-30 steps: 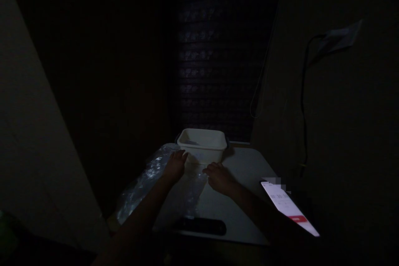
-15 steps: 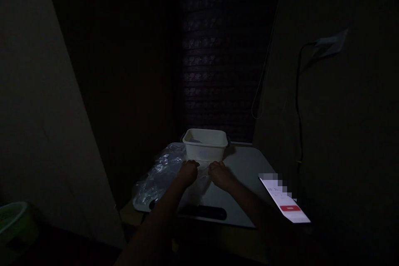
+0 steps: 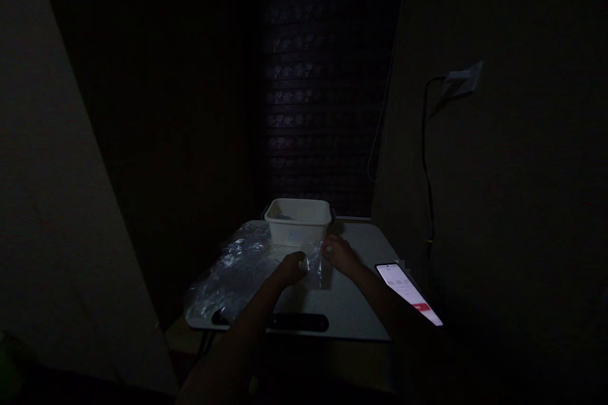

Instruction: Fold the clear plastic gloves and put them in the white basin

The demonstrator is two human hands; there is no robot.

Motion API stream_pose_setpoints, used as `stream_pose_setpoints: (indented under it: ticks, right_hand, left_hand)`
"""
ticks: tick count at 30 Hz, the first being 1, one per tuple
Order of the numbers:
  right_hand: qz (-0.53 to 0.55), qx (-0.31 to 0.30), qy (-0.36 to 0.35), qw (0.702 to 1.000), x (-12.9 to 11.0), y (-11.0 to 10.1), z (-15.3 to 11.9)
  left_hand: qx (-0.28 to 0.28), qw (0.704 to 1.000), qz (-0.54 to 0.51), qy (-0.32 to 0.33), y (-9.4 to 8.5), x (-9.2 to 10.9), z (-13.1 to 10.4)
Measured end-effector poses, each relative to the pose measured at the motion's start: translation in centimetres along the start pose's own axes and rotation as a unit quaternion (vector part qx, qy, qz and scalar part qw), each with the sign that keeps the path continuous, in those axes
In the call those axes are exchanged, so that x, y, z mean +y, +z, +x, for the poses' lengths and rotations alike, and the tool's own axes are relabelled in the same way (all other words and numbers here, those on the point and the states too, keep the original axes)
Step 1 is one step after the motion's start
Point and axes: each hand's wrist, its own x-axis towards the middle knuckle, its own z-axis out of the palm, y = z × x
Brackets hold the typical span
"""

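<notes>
Between my hands hangs a small clear plastic bag, above the pale table. My left hand is closed at the bag's left edge. On the other side my right hand is closed with its fingertips pinching the upper right edge. Just beyond them stands a white plastic tub with dark side handles and something pale inside, too dim to name. A spread of crinkled clear plastic bags covers the table's left side.
A lit phone lies by the table's right edge. A black slot runs along the near edge. A cable hangs from a wall socket on the right, and a dark blind covers the back. The room is very dim.
My hands have moved slightly apart, the right one now higher than the left. The clear bag shows more spread between them. The view has shifted a little to the right.
</notes>
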Motion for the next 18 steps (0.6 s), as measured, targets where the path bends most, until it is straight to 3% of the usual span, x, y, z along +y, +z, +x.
stream_pose_setpoints:
  ticks: [3,7,12,18]
  right_hand:
    - [0.033,0.021,-0.008,0.999,0.7,0.1,0.1]
    - [0.058,0.029,-0.008,0.998,1.4,0.1,0.0]
    - [0.028,-0.017,-0.010,0.999,1.6,-0.4,-0.5]
    - [-0.056,-0.064,-0.049,0.995,0.1,-0.6,-1.1]
  left_hand:
    - [0.033,0.995,-0.073,-0.055,0.3,0.4,0.8]
    - [0.041,0.985,-0.149,-0.073,0.7,0.5,1.0]
    - [0.066,0.975,-0.201,-0.070,1.1,0.2,1.0]
    - [0.073,0.978,-0.191,-0.042,1.2,0.2,1.0]
